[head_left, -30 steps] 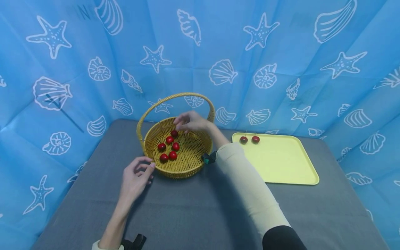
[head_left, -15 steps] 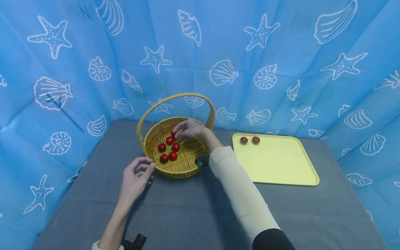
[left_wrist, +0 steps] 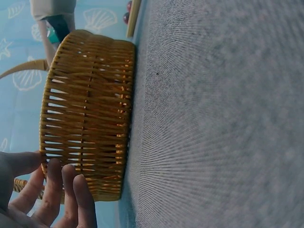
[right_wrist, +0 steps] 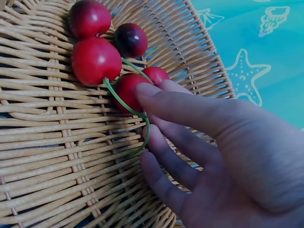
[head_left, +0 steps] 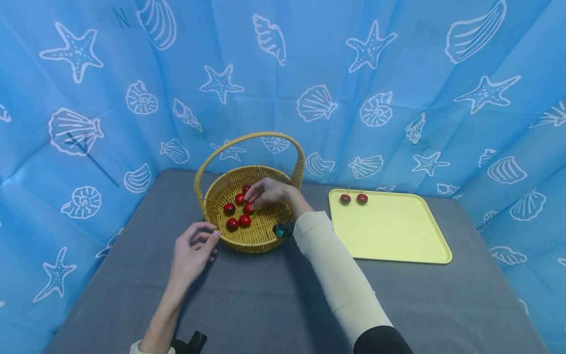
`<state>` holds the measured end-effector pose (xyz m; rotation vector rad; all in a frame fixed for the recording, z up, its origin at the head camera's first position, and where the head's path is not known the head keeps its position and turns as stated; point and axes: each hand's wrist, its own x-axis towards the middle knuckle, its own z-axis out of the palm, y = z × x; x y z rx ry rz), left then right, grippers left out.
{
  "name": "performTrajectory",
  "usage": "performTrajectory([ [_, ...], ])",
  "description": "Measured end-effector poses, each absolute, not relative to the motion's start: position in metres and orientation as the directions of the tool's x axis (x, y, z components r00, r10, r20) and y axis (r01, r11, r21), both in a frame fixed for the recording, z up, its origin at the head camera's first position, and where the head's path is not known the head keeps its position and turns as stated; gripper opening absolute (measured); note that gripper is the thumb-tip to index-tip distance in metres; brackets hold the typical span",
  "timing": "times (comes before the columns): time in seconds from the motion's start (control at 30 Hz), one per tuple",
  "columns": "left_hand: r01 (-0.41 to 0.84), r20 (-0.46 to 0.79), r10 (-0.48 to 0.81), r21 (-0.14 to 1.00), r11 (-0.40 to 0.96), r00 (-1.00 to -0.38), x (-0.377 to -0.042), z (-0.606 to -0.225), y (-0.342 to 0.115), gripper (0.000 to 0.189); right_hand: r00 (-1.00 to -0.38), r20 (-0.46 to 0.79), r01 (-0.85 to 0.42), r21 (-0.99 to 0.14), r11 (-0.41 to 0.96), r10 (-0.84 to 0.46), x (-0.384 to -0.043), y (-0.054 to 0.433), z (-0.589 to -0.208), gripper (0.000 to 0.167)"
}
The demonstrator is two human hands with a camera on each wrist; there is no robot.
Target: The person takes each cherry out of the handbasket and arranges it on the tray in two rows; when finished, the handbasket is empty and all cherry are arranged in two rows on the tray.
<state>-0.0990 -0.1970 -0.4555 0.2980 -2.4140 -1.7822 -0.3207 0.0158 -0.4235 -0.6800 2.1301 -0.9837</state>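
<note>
A yellow wicker basket (head_left: 265, 232) with a tall arched handle stands on the grey cloth, holding several red cherries (head_left: 232, 224). My right hand (head_left: 270, 191) reaches inside it. In the right wrist view, its thumb and index finger pinch one cherry (right_wrist: 124, 95), while the other fingers curl loosely below. Green stems (right_wrist: 147, 128) run beside the fingertips. At the basket's near left side is my left hand (head_left: 191, 253). Its thumb and index finger pinch the rim (left_wrist: 42, 128), as the left wrist view shows, and its other fingers lie along the woven wall.
A pale yellow tray (head_left: 393, 226) lies to the right of the basket, with two stemmed cherries (head_left: 345, 199) at its far left corner. Behind the table hangs a blue curtain (head_left: 274, 73) printed with shells and starfish. Grey cloth (head_left: 247, 305) covers the tabletop.
My right hand has come down and nearer inside the basket, from the far cherry to one closer to the middle, where its fingers now pinch. My left hand has stayed at the rim.
</note>
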Motion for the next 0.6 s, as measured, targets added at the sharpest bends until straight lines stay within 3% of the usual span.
performTrajectory([
  [0.17,-0.085,-0.016,-0.233,0.953,0.29,-0.972,-0.0988,-0.4549,-0.1967,0.03,-0.61,-0.357,-0.236,-0.77,0.593,-0.707,-0.3213,0.0162,-0.4257,0.029],
  [0.6,-0.083,-0.018,-0.225,0.955,0.286,-0.974,-0.0986,-0.4541,-0.1971,0.032,-0.62,-0.347,-0.215,-0.787,0.578,-0.703,-0.3187,0.0153,-0.4243,0.027],
])
